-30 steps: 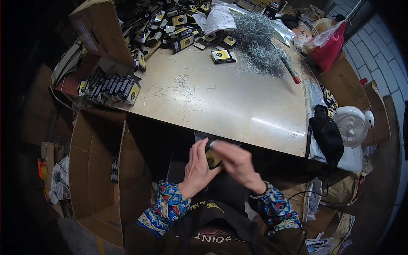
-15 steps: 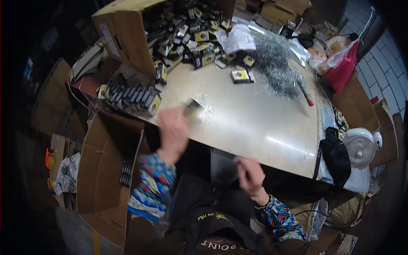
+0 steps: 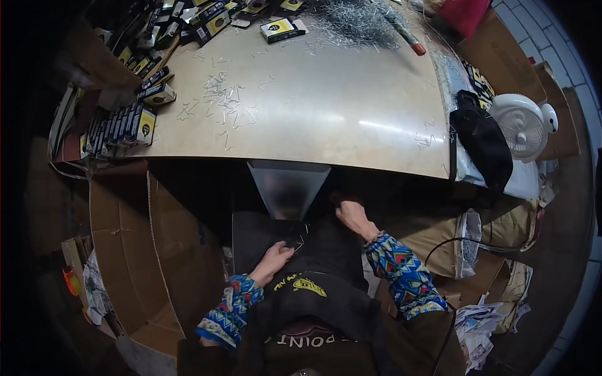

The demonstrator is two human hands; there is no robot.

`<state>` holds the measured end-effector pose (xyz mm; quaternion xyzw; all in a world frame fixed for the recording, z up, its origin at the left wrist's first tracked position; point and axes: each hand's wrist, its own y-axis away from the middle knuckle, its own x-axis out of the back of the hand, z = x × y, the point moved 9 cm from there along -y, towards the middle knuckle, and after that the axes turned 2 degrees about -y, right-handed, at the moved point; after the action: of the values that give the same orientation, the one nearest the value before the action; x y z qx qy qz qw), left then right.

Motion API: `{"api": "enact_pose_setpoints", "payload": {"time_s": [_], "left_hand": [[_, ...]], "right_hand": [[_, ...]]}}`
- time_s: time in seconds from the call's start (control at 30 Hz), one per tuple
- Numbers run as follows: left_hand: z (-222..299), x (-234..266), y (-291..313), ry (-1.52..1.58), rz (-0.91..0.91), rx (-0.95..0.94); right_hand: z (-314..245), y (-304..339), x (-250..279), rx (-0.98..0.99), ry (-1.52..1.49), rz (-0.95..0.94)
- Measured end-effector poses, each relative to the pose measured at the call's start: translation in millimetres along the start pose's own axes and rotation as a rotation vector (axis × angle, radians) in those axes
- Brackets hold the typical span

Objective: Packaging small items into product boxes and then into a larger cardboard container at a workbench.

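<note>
My left hand point(image 3: 273, 257) rests low on my lap, on a dark flat sheet point(image 3: 251, 235), its fingertips touching a few loose metal staples point(image 3: 299, 241). My right hand point(image 3: 353, 217) lies further right on the dark apron point(image 3: 326, 250), fingers curled downward; whether they grip anything is hidden. Between the hands and the table hangs a grey metal chute point(image 3: 288, 188), narrowing down from the table's front edge toward my lap. Neither hand holds a box.
The beige table point(image 3: 326, 119) carries scattered staples point(image 3: 219, 100), a big staple pile point(image 3: 357, 19), black-and-yellow boxes in a row point(image 3: 122, 125) and one alone point(image 3: 279, 28). An open cardboard box point(image 3: 144, 250) stands left; a black bag point(image 3: 483, 141) and white fan point(image 3: 523, 128) right.
My left hand, stretched up to the table half a second ago, has come back down to my lap. My right hand stays low. The view has tipped downward.
</note>
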<state>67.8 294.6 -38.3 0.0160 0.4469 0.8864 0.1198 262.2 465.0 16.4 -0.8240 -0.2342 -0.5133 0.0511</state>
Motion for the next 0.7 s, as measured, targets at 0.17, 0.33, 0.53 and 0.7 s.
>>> {"api": "enact_pose_setpoints", "payload": {"time_s": [0.17, 0.33, 0.53, 0.7], "left_hand": [[-20, -21, -50, 0.768, 0.135, 0.220], [-28, -26, -80, 1.066, -0.120, 0.183], [35, -18, 4, 0.729, -0.362, 0.312], [233, 47, 84, 0.387, -0.327, -0.305]], "right_hand": [[-64, 22, 51, 0.275, -0.474, -0.231], [-128, 63, 46, 0.471, -0.604, -0.611], [-107, 54, 99, 0.358, -0.541, -0.408], [-135, 46, 74, 0.441, -0.473, -0.537]]}}
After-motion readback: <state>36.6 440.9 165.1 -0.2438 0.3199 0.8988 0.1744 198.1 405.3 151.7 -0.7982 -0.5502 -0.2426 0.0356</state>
